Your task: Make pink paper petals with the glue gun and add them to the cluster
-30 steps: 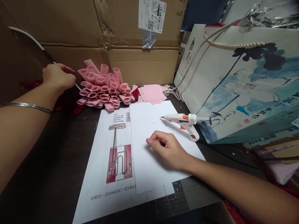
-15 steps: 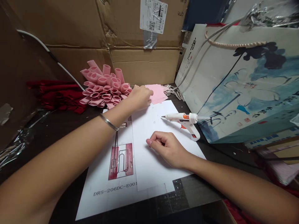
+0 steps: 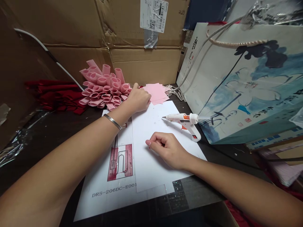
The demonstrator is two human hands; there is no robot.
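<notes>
The left hand (image 3: pixel 138 99) is resting at the far edge of the blank white sheet (image 3: pixel 151 132), just beside the pink paper squares (image 3: pixel 156 93), with its fingers curled downward; whether they are pinching anything, I cannot tell. A metal bangle (image 3: pixel 113 121) is sitting on the left wrist. The right hand (image 3: pixel 167 149) is resting on the sheet nearer the person, its fingers curled narrowly and holding nothing visible. A white hot glue gun (image 3: pixel 183 121) is lying on its side on the sheet, beyond the right hand. To the left of the squares, a pink rolled-paper flower (image 3: pixel 104 88) is sitting on the table, with red cloth (image 3: pixel 55 94) further left. A printed sheet (image 3: pixel 106 201) is lying beneath the blank one. A painted gift bag (image 3: pixel 236 94) is standing to the right, and cardboard boxes (image 3: pixel 142 66) are stacked along the far side.
</notes>
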